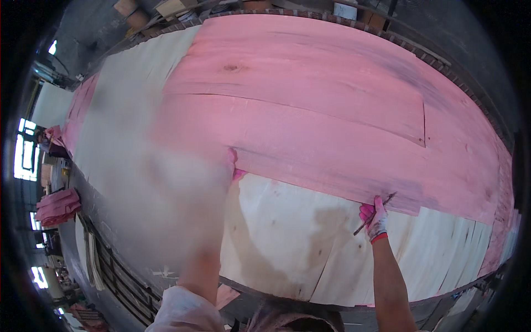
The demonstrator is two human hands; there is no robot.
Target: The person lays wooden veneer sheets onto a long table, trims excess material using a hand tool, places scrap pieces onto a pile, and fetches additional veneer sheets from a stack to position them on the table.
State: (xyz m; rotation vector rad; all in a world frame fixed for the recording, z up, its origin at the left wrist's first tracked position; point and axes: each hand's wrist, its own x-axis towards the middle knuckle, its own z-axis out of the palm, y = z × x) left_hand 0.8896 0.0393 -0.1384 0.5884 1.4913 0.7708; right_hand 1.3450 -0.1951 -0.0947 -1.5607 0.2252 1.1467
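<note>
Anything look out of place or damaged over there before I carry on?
Yes. A cloudy blur covers the left-centre of the view, partly hiding the left hand; possibly a smudged lens. Also, a dark line marks the upper pink sheet's right edge, perhaps a gap or lifted edge.

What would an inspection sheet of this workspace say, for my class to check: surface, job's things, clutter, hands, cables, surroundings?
Surface: pale sheets, wood-like, partly covered by pink sheets.
Job's things: those sheets, plus a thin dark stick.
Clutter: a whitish box beyond the far edge.
Hands: right hand, gloved with a red cuff, has its fingers closed on the stick; left hand is at the pink edge, its grip hidden by blur.
Cables: nothing seen clearly.
Surroundings: at the left, a co-worker, a pink stack and bright windows; a large blur hides part of the view.
</note>
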